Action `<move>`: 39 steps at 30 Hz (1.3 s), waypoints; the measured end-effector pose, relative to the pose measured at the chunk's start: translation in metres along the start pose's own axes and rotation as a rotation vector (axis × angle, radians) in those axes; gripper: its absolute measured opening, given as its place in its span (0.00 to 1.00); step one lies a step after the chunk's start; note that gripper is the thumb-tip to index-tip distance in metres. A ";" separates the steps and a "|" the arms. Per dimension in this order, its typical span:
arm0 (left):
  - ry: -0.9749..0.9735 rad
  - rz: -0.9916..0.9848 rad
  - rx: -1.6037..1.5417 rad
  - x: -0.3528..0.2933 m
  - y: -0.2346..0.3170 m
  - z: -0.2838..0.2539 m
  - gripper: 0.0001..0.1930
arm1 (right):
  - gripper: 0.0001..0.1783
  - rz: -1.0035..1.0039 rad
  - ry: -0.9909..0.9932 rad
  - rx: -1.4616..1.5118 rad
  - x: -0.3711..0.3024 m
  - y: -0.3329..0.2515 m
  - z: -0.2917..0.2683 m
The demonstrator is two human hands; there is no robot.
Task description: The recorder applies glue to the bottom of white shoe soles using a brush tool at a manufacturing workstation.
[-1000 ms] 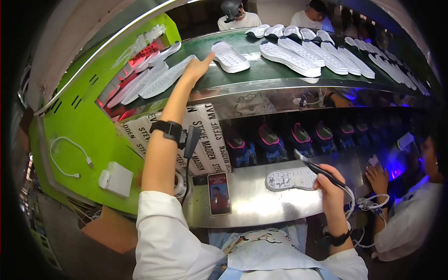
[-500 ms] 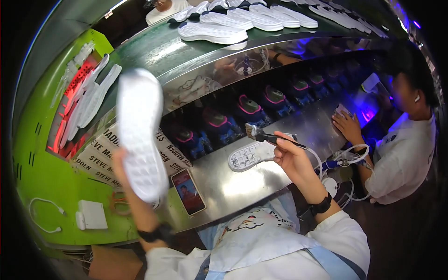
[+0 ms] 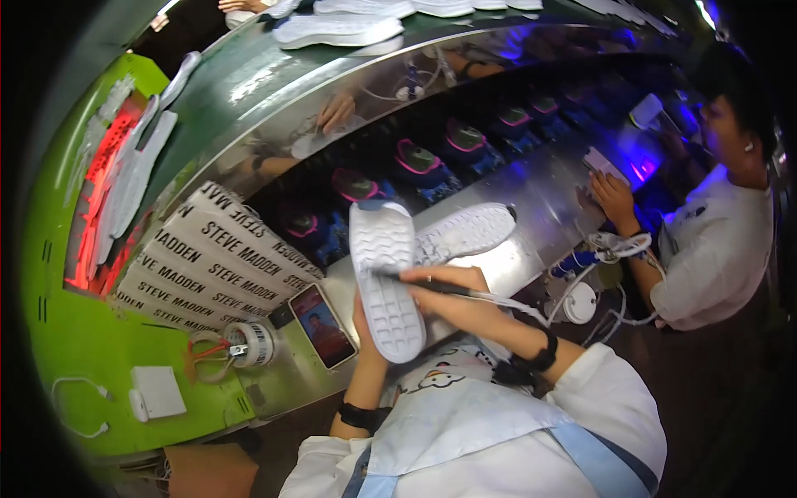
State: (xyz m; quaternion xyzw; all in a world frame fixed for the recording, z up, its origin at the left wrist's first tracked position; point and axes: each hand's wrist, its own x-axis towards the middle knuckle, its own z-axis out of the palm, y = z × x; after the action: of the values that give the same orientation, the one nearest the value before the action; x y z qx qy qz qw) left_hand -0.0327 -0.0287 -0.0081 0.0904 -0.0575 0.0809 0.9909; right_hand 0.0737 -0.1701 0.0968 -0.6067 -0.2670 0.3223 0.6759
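A white shoe sole [image 3: 388, 319] is held upright in front of me, its waffle-patterned side towards me. My left hand [image 3: 364, 325] is closed on its left edge, with most of the fingers hidden behind it. In my right hand [image 3: 452, 300] is a dark-handled brush [image 3: 444, 286] with a white tube running from its back end. The bristle end lies against the middle of the sole, blurred by motion. Behind the held sole, a second white sole [image 3: 477, 231] rests on the metal bench, partly covered.
A phone [image 3: 324, 325] and a patterned box [image 3: 212, 266] are on the left, near tape rolls [image 3: 249, 343] and scissors [image 3: 207, 347]. Several dark shoes with pink collars [image 3: 418, 158] line the bench's back. White soles [image 3: 339, 31] lie on the green belt [image 3: 274, 70]. A co-worker [image 3: 706, 241] sits at right.
My left hand has brought the sole right and down to the middle. My right hand has moved left, putting the brush against it. The view has shifted a little.
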 end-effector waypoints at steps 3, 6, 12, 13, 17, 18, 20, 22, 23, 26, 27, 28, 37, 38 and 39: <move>0.399 0.087 0.048 0.017 0.003 0.008 0.34 | 0.11 -0.367 -0.300 -0.234 -0.010 0.011 0.008; 0.211 0.031 -0.065 0.030 0.023 0.011 0.36 | 0.14 0.016 -0.460 -0.088 -0.010 -0.005 0.000; 0.337 -0.326 0.309 0.052 0.038 0.063 0.28 | 0.14 -0.125 -0.810 -0.311 0.022 -0.034 -0.031; 0.336 -0.454 0.278 0.060 0.040 0.064 0.25 | 0.14 0.156 -0.694 -0.329 0.019 -0.045 -0.031; 0.270 -0.825 0.630 0.083 0.048 0.057 0.16 | 0.13 -0.326 -0.875 -0.678 0.017 -0.037 -0.032; 0.344 -0.886 0.737 0.082 0.041 0.063 0.15 | 0.13 -0.328 -0.881 -0.681 0.016 -0.043 -0.035; 0.295 -0.948 0.765 0.084 0.044 0.047 0.15 | 0.13 -0.363 -0.757 -0.655 0.014 -0.058 -0.037; 0.230 -1.013 0.804 0.093 0.044 0.045 0.16 | 0.13 -0.588 -0.809 -0.776 0.015 -0.042 -0.044; 0.354 -1.038 0.875 0.094 0.044 0.046 0.17 | 0.13 -0.590 -0.861 -0.783 0.016 -0.044 -0.053; 0.559 -0.989 0.500 0.084 0.064 0.034 0.28 | 0.13 -0.248 -0.645 -0.524 0.007 -0.052 -0.080; 0.258 -0.698 0.186 0.074 0.060 0.031 0.30 | 0.15 -0.163 -0.491 -0.392 0.011 -0.062 -0.079; -0.047 -0.401 -0.118 0.060 0.047 0.031 0.32 | 0.16 -0.174 -0.353 -0.298 0.013 -0.064 -0.074; 0.035 0.058 -0.074 0.038 -0.016 0.028 0.37 | 0.13 -0.643 -0.001 -0.591 0.015 -0.019 -0.001; 0.197 0.199 -0.002 0.045 -0.020 0.019 0.38 | 0.13 -0.753 -0.130 -0.645 0.011 -0.007 0.005; -0.085 0.090 -0.141 0.043 -0.014 0.020 0.38 | 0.13 -0.627 -0.334 -0.541 -0.001 -0.020 0.008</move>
State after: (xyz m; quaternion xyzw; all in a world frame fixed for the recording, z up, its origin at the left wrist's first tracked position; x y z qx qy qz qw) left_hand 0.0094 -0.0394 0.0143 0.0212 -0.1092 0.1170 0.9869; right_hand 0.0689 -0.1665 0.1174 -0.5913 -0.6180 0.1139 0.5054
